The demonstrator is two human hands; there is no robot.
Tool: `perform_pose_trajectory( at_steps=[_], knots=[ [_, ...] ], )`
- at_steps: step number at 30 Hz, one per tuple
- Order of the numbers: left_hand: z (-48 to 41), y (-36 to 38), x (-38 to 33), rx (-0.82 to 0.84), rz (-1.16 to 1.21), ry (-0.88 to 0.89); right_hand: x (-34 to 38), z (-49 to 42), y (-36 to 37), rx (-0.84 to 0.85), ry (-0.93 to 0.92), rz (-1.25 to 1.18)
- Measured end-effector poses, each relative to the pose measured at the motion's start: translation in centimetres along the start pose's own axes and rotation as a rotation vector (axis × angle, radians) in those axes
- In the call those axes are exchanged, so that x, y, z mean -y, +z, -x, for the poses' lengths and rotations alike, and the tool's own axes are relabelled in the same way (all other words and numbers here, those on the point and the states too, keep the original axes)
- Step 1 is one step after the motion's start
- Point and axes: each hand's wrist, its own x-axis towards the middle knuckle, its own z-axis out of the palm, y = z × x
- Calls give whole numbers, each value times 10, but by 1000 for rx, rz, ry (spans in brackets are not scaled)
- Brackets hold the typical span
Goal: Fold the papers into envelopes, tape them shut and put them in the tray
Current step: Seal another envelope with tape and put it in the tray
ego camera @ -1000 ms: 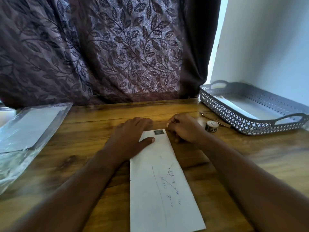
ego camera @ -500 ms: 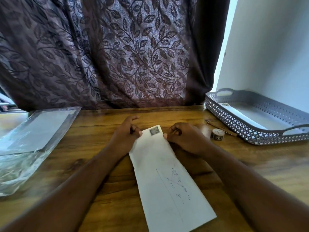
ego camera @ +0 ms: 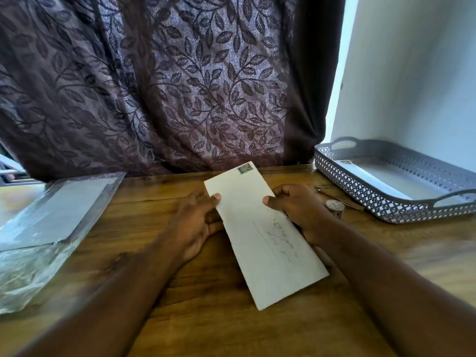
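Two hands grip one envelope

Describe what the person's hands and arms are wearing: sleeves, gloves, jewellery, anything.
Nothing worn shows. The left hand and right hand are ungloved, and no rings are visible. The left forearm and right forearm are bare to the frame's edge: no sleeves, watch or bracelet in view.

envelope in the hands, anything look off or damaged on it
No clear damage. The envelope is held slanted between the left hand and right hand, with faint pen scribbles across its face and a stamp at the far corner.
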Motion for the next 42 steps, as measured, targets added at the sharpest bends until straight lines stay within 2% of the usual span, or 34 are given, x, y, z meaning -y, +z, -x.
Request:
perform_pose_trajectory(
  at_steps=[3,7,11,14,18,24,33,38,42],
  knots=[
    [9,11,4,93,-183,-32,-1,-3,3,-55,2,-26],
    [11,14,4,93,-205,-3,7,3,3,-70,-2,-45],
    [4,11,2,-21,-149,65,8,15,-5,94,111,-22],
    [-5,4,0,-119,-114,87,6,24,-8,125,146,63],
    [-6,0,-2,-162,-72,100,4,39,-16,153,204,-35],
    [6,11,-3,-32,-135,43,-5,45,-28,-80,192,-122],
    [19,37,9,115,-294,40,4,71,-89,-348,34,-83],
    [15,85,32,146,-363,198,17,78,-152,-495,-21,-37],
    [4,125,48,-82,-563,461,28,72,-201,-708,-66,-9]
  ],
)
